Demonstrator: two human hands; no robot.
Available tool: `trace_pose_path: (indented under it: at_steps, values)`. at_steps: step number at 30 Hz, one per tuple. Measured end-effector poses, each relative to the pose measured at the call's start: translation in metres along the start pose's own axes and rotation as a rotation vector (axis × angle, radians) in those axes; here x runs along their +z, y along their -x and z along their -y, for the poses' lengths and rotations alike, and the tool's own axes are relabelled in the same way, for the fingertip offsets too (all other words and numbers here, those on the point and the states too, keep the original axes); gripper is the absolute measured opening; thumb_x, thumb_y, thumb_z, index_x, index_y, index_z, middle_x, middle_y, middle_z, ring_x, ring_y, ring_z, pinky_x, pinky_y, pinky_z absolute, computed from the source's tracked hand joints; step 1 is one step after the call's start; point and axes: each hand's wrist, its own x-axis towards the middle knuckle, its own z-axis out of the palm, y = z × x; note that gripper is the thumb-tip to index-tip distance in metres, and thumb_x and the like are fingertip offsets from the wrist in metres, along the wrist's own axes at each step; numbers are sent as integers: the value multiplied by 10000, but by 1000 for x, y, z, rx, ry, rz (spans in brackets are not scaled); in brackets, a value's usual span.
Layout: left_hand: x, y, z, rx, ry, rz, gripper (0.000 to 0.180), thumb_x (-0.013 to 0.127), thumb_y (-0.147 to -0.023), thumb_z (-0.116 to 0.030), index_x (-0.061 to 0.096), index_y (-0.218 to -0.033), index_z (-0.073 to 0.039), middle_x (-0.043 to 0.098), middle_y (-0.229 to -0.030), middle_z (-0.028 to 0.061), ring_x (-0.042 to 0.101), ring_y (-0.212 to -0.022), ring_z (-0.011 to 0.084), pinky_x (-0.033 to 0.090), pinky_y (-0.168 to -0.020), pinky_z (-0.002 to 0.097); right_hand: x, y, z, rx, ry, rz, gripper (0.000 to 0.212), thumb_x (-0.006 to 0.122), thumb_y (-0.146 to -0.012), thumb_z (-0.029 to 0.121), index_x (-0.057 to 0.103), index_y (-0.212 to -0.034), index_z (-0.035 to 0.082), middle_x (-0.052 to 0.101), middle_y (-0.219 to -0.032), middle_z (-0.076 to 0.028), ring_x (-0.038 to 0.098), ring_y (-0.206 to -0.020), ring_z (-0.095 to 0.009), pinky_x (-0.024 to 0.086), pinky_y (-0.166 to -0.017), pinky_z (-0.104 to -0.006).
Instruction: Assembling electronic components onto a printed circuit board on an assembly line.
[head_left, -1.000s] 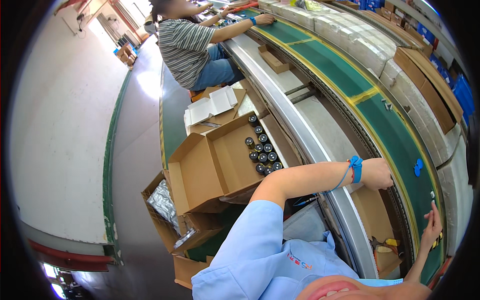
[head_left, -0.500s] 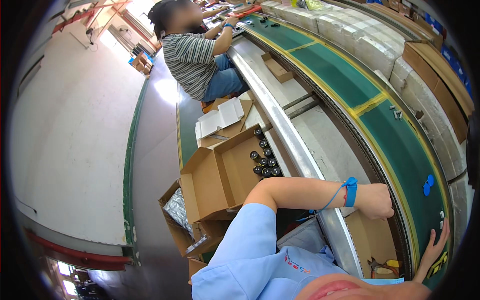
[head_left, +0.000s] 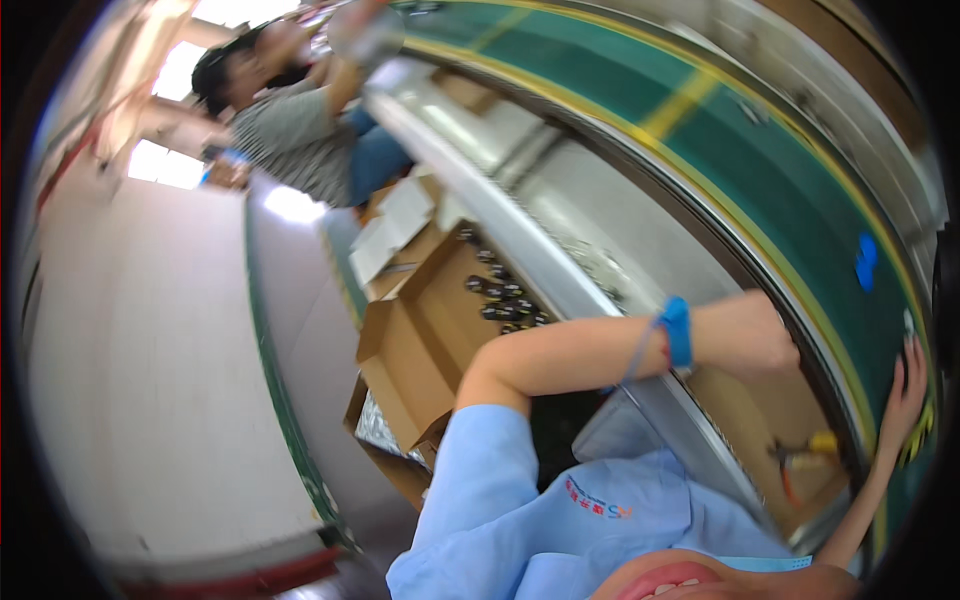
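Observation:
My left hand (head_left: 757,338) lies at the edge of the green conveyor belt (head_left: 760,170), above a brown shelf (head_left: 745,420). A blue strap (head_left: 677,331) with a thin cord circles that wrist. The fingers curl away from me, so I cannot tell whether they hold anything. My right hand (head_left: 905,385) rests on the belt at the far right with fingers spread upward and nothing in it. A small blue piece (head_left: 866,262) lies on the belt above it.
Yellow-handled pliers (head_left: 805,455) lie on the brown shelf. Below the metal bench rail (head_left: 520,250), an open cardboard box (head_left: 440,330) holds several black round parts (head_left: 500,298). A seated person in a striped shirt (head_left: 300,140) works further up the line. White flat cartons (head_left: 400,225) lie beside them.
The view has swung and tilted, so the belt and the seated person appear larger and blurred. Both my hands stay at about the same places along the belt edge.

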Motion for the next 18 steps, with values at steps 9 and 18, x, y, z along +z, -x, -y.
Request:
trace_pose_path:
  at_steps: [9, 18]
  values:
    - [-17, -1, -6, -12, 51, 31, 78, 652, -801, -158, 590, -770, -123, 560, -648, 38, 552, -523, 229, 427, -458, 335, -20, -28, 93, 75, -128, -120, 318, 615, -821, 55, 616, -1138, 73, 609, -1133, -98, 568, -1037, -276, 451, -894, -337]
    - [-19, -4, -11, -111, 20, 94, 94, 664, -785, -137, 583, -759, -97, 546, -616, 37, 526, -496, 222, 413, -448, 331, -32, -22, 98, 97, -309, -181, 401, 594, -763, -63, 613, -1129, 100, 611, -1030, -78, 595, -886, -254, 482, -745, -326]
